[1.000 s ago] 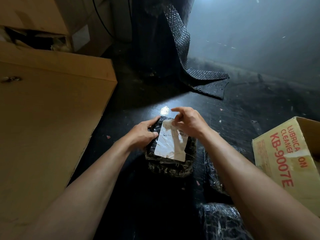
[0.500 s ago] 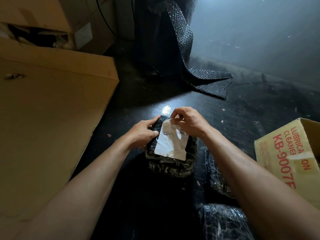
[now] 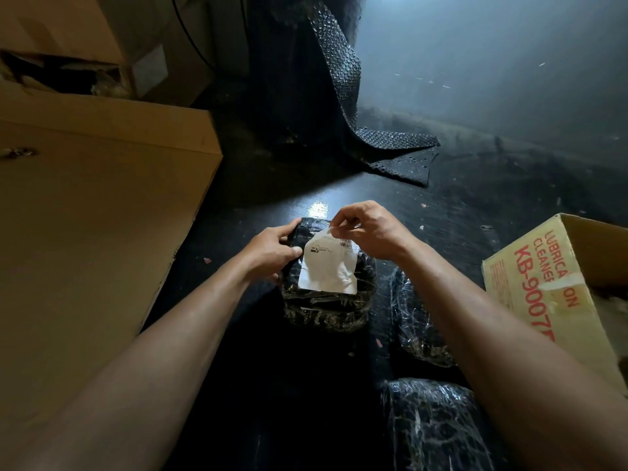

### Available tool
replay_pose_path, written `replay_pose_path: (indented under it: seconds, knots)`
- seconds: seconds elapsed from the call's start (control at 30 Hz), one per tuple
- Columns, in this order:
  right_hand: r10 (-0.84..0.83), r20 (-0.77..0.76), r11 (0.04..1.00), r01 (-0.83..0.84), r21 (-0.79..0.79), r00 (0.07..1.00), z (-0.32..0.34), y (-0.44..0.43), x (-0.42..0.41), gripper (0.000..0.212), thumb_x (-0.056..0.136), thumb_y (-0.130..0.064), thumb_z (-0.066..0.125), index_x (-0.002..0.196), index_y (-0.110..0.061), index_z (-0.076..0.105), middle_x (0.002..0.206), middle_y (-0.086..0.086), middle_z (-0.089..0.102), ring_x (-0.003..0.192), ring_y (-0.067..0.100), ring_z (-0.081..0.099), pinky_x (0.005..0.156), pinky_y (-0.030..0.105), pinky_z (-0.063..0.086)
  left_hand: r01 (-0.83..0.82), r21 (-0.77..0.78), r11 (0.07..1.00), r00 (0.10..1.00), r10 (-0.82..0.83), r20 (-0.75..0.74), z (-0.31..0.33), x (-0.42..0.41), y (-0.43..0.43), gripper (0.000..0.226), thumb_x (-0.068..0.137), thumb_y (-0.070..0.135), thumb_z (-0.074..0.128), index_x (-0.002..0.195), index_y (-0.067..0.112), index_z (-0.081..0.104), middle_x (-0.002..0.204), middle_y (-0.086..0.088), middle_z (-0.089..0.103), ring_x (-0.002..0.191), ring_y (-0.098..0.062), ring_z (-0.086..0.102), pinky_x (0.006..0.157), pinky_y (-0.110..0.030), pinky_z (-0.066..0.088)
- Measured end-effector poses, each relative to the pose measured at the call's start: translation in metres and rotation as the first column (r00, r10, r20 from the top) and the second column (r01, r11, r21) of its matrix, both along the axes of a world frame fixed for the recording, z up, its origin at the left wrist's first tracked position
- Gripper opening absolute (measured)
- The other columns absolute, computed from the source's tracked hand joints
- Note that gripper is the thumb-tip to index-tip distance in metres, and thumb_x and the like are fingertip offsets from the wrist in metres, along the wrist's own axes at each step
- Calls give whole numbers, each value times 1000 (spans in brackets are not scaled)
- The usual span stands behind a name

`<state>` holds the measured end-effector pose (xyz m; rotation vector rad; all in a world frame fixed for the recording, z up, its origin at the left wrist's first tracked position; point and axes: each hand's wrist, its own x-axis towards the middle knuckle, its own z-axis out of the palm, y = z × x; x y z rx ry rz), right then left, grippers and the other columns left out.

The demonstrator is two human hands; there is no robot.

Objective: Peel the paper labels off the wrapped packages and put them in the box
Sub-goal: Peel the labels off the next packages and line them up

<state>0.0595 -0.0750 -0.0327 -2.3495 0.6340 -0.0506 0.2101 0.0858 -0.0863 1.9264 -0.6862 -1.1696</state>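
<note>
Paper label (image 3: 328, 270): where is it?
— On the wrapped package (image 3: 326, 309) between both hands; the right hand (image 3: 370, 232) pinches its far corner (curled up a little); the left hand (image 3: 272, 253) grips the package's left side; the box (image 3: 543, 283) stands right of the right hand.

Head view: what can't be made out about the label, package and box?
- label print: too small, dim (head view)
- label's top corner: under the pinching right hand
- package contents: hidden by black wrap, left hand gripping its side
- box interior: cut off by right frame edge
</note>
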Motion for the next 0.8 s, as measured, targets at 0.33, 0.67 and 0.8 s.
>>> replay_pose_path:
  seconds: [0.33, 0.67, 0.8]
  knots:
    - [4, 11, 1000, -4, -7, 1000, 13, 12, -15, 10, 90, -12, 72, 99, -15, 77, 85, -11, 68, 77, -4, 64, 63, 6, 46, -27, -13, 1000, 998, 27, -56, 7, -4, 3, 72, 98, 8, 60, 154, 45, 33, 129, -1, 61, 98, -19, 70, 82, -56, 60]
    - [19, 1, 999, -19, -27, 1000, 23, 18, -23, 10, 90, -14, 73, 99, -15, 77, 90, -5, 71, 79, 0, 63, 73, 14, 51, -31, 11, 999, 999, 31, -38, 8, -5, 2, 74, 96, 9, 60, 154, 45, 32, 118, 5, 66, 100, -20, 71, 82, -50, 61]
    - [30, 2, 999, -30, -42, 1000, 26, 22, -25, 10, 89, -14, 74, 98, -15, 77, 86, -11, 67, 76, -5, 60, 68, 9, 48, -27, 13, 1000, 1000, 27, -9, 9, -5, 2, 74, 96, 9, 59, 154, 45, 32, 112, 8, 66, 97, -17, 70, 73, -40, 61]
